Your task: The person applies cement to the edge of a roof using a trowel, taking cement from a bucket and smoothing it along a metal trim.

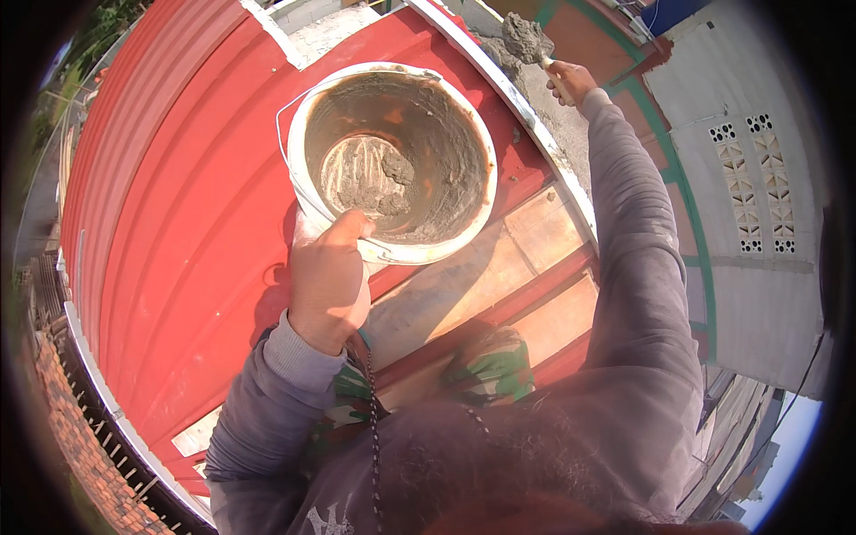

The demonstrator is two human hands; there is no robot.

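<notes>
My left hand (332, 281) is closed on the near rim of a white bucket (487, 192), with the thumb over the edge. The bucket tilts so that I see into it; grey mortar coats its wall, and a small lump of mortar (397, 169) lies on its bottom. A thin wire handle hangs at its left side. At the upper right my right arm is stretched out, and my right hand (571, 82) is wrapped round the pale handle of a trowel (546, 62). A heap of wet mortar (524, 37) covers the trowel's blade, above a grey ledge.
Red corrugated roofing (178, 223) spreads under and left of me. Boards (481, 267) lie across it near my knees. A white-edged strip (499, 80) borders the grey ledge. On the right stands a grey wall with patterned vent blocks (740, 187). Tiled roofing (89, 446) shows lower left.
</notes>
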